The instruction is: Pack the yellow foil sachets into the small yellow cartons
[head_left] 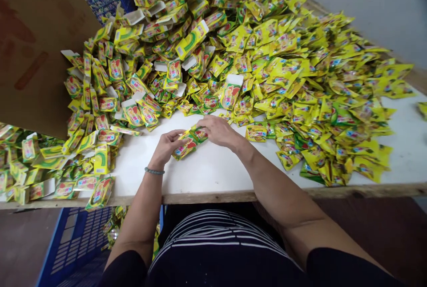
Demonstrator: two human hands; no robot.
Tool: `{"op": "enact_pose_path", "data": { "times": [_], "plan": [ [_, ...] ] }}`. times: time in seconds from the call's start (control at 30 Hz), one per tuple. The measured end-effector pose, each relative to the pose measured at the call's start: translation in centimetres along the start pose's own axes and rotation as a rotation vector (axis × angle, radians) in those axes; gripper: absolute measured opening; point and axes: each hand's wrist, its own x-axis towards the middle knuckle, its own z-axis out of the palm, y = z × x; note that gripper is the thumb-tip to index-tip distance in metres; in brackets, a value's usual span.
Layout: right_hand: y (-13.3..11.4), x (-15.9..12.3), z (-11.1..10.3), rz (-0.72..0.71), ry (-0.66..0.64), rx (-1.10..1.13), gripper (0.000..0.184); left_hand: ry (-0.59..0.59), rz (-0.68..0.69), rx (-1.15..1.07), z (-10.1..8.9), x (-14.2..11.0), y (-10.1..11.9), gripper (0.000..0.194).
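Observation:
Above the white table, my left hand [169,145], with a beaded bracelet at the wrist, grips a small yellow-green candy box [186,144] with thumb and fingers. The fingers of my right hand [217,130] are closed on a green candy packet [199,134] at the box's upper right end. Whether the packet is partly inside the box I cannot tell, since my fingers cover the join. Just right of my right hand lies a yellow packet [256,133] on the table. A box with a raised white flap [231,92] leans on the pile beyond my hands.
Printed boxes [116,69] are heaped at the left and back. Loose yellow packets [320,95] form a large pile at the right. A brown carton [40,46] stands at the left. A blue crate [75,238] holding packets sits below the table edge [213,197].

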Motion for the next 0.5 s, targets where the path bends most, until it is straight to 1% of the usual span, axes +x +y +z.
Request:
{"op": "enact_pose_path", "data": {
  "times": [0.07, 0.17, 0.27, 0.33, 0.37, 0.43, 0.5],
  "plan": [
    [-0.3, -0.1, 0.1, -0.019, -0.004, -0.011, 0.033, -0.003, -0.022, -0.008, 0.1, 0.1, -0.1, 0.052],
    [-0.4, 0.1, 0.5, -0.011, 0.035, 0.137, 0.022, 0.007, -0.055, -0.024, 0.4, 0.2, -0.2, 0.051],
    [-0.3, 0.5, 1.2, 0.134, 0.166, 0.390, 0.012, 0.044, -0.049, -0.082, 0.7, 0.2, -0.1, 0.051],
    [-0.2, 0.7, 1.7, 0.224, 0.248, 0.505, 0.014, 0.060, -0.040, -0.111, 0.8, 0.2, -0.1, 0.052],
    [-0.1, 0.8, 1.9, 0.239, 0.275, 0.530, 0.015, 0.060, -0.040, -0.117, 0.8, 0.2, 0.0, 0.053],
    [0.0, 0.9, 2.3, 0.227, 0.306, 0.532, 0.017, 0.047, -0.052, -0.125, 0.7, 0.1, 0.0, 0.053],
    [0.1, 0.8, 2.4, 0.208, 0.301, 0.549, 0.022, 0.046, -0.057, -0.145, 0.5, 0.1, 0.1, 0.053]
  ]
}}
